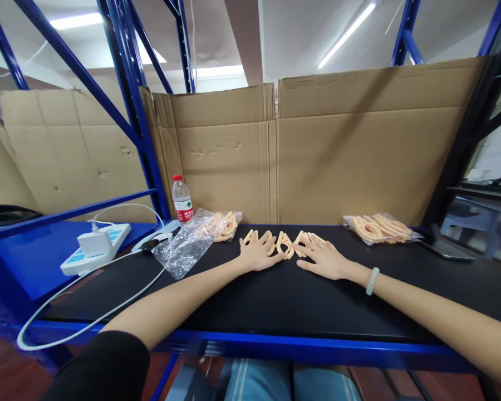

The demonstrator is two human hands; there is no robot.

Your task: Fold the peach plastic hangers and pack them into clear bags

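Note:
Several beige plastic clips with teardrop-shaped openings (284, 245) lie in a row on the black tabletop (275, 306). My left hand (256, 253) rests palm down over the left part of the row, fingers spread, partly covering the clips there. Over the right part lies my right hand (323, 259), also flat with its fingers apart, hiding some of the clips beneath. One clip shows plainly in the gap between the two hands. Neither hand grips anything. A pale beaded bracelet (372, 281) circles my right wrist.
Bags of similar beige pieces lie at the back left (219, 225) and back right (379, 228). Behind the left bag stands a water bottle (182, 200). A power strip (96, 248) and looping white cable (108, 317) occupy the left. Cardboard (359, 156) walls the back.

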